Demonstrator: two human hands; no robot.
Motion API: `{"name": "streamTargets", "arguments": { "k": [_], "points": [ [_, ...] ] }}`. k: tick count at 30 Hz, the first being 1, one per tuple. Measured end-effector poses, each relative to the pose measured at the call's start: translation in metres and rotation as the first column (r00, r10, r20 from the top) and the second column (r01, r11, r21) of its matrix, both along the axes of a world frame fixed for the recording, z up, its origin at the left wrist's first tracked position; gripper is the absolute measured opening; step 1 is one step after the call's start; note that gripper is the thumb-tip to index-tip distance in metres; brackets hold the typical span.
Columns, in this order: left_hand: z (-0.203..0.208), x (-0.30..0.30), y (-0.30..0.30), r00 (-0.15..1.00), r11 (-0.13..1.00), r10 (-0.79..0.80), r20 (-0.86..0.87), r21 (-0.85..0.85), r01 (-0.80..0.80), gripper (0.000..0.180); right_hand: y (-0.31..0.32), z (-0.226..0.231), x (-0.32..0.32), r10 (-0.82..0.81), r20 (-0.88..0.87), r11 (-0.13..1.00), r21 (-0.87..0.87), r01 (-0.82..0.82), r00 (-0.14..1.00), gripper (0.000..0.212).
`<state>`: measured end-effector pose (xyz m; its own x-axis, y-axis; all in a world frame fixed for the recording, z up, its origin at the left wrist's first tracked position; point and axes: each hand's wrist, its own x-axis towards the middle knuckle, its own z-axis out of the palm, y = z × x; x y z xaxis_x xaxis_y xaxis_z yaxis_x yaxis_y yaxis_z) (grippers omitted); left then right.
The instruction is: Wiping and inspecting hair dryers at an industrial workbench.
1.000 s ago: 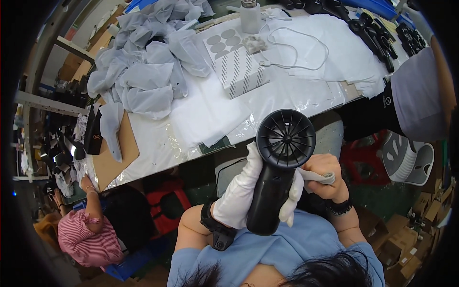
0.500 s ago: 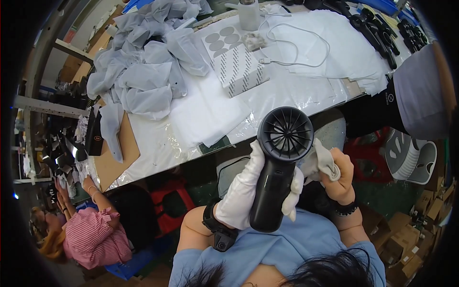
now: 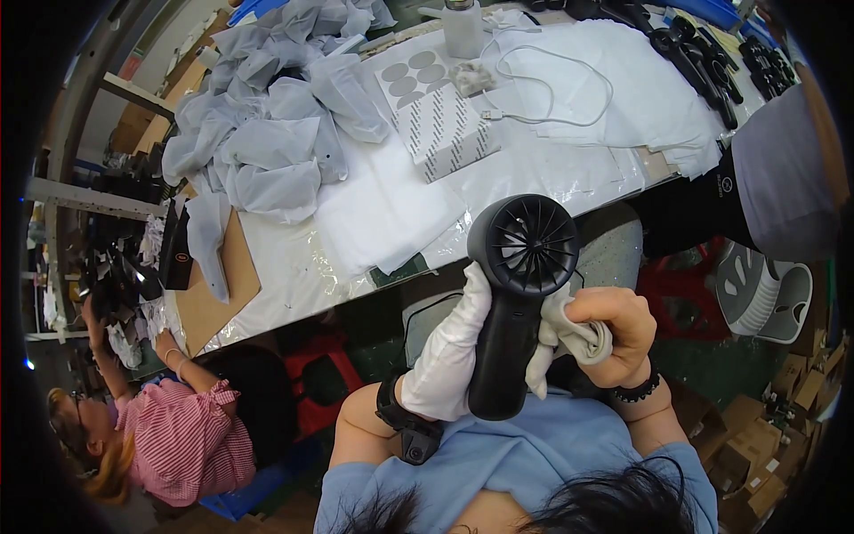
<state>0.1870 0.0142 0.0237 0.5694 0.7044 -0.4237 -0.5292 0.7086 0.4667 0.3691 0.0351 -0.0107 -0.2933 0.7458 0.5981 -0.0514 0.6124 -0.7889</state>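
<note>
Above my lap, my left hand [image 3: 442, 356], in a white glove, is closed around a black handheld fan [image 3: 500, 356]. Its round ribbed head [image 3: 534, 245] points up, and the handle slants down toward my blue shirt. White glove fingertips show past the handle's right side. My bare right hand [image 3: 625, 331] pinches a bunched, off-white cloth [image 3: 583, 336] close beside the handle, just under the head. Whether the cloth touches the fan I cannot tell.
Ahead, the table [image 3: 285, 285] bears a pile of grey-wrapped items [image 3: 276, 147], a patterned white box [image 3: 449, 133], a cable [image 3: 609, 89] and white sheets [image 3: 578, 53]. Black devices [image 3: 698, 67] lie far right. A co-worker in stripes [image 3: 187, 440] sits left; another person's sleeve [image 3: 783, 169] is right.
The fan has shifted slightly left and up. My right hand with the cloth has moved lower and closer to the handle. The striped co-worker at left has turned and reached farther out.
</note>
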Motion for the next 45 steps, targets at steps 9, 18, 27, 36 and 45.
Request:
{"name": "streamTargets", "arguments": {
  "k": [9,18,27,36,45],
  "points": [
    [-0.001,-0.002,-0.005,0.999,0.998,0.028,-0.026,0.056,-0.027,0.067,-0.003,0.006,-0.006,-0.026,0.191,0.993,0.121,0.002,0.981,0.038],
    [-0.002,-0.002,-0.012,0.989,0.988,0.106,-0.105,0.121,-0.093,0.079,-0.014,0.01,-0.012,-0.149,0.317,0.96,0.273,0.061,0.937,0.036],
    [-0.006,-0.007,-0.015,0.982,0.982,0.104,-0.156,0.171,-0.077,0.077,-0.016,0.011,-0.019,-0.157,0.293,0.951,0.303,0.064,0.943,0.036],
    [0.004,-0.012,-0.021,1.0,1.0,0.004,0.0,0.016,-0.004,0.054,-0.014,0.003,-0.024,-0.074,0.165,0.96,0.278,0.025,0.984,0.035],
    [0.002,-0.01,-0.028,0.997,0.999,-0.054,0.048,0.011,0.053,0.066,-0.025,-0.009,-0.022,-0.045,0.017,0.97,0.241,0.04,0.999,0.032]
  ]
}}
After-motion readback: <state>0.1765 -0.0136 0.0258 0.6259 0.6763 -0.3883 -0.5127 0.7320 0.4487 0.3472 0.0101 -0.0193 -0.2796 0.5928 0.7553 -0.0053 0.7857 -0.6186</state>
